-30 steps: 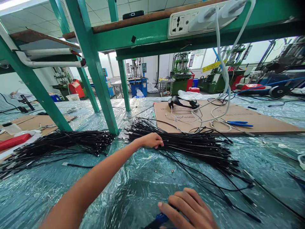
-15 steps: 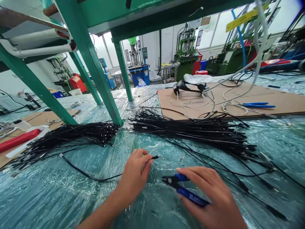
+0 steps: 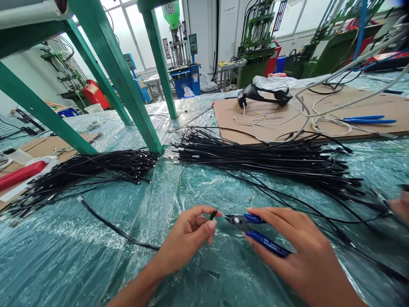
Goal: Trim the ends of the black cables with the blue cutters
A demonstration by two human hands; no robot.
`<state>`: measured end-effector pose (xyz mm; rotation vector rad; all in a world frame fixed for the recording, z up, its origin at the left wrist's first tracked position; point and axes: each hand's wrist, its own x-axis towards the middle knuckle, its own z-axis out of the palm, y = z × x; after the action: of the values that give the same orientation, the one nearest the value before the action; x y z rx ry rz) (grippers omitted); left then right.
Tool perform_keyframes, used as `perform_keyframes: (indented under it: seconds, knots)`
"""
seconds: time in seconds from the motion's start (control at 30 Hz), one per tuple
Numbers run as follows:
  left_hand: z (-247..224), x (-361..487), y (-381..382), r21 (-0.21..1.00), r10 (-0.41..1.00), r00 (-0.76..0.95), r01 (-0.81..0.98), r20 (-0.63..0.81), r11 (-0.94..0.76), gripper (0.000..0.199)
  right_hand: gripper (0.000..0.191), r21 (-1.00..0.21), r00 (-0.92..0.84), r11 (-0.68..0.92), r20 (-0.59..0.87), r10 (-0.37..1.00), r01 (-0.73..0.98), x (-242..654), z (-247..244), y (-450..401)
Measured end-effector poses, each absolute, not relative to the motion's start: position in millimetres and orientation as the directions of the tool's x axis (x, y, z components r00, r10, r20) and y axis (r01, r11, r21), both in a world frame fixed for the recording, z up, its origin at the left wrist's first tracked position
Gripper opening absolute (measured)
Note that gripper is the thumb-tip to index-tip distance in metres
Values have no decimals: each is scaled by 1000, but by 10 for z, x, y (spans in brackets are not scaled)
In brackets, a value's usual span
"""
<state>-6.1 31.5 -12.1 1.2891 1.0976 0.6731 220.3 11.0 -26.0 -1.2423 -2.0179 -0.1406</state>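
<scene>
**Left hand** (image 3: 187,238): clenched, fingers and thumb pinching a black cable (image 3: 118,228), whose tip pokes out above them.
**Right hand** (image 3: 297,243): grasping blue cutters (image 3: 266,244), their nose just beside the cable tip.
**Under both hands:** clear plastic sheet (image 3: 57,260).
**Past the right hand:** another person's hand (image 3: 401,207) at the picture's edge.
**Ahead of the hands:** two bundles of black leads (image 3: 271,164), left and right of a green table leg (image 3: 118,72).
**Farther ahead, right:** cardboard (image 3: 230,115) bearing blue pliers (image 3: 369,120) and white wire (image 3: 330,130).
**Farthest:** green moulding machines (image 3: 255,47).
</scene>
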Motion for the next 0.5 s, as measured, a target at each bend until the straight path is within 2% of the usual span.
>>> perform_keyframes:
  seconds: [0.27,0.37,0.5]
  knots:
    - [-5,-44,283,929,844,409,25,-347,370,46,28,-239,-275,532,648,710,812,2233,-239,87]
    - [-1,-41,265,922,838,405,35,-365,385,43,26,-241,-270,544,666,695,804,2205,-215,92]
    - [-110,-53,255,906,844,351,35,-406,421,51,25,-290,-265,559,654,708,776,2156,-188,96]
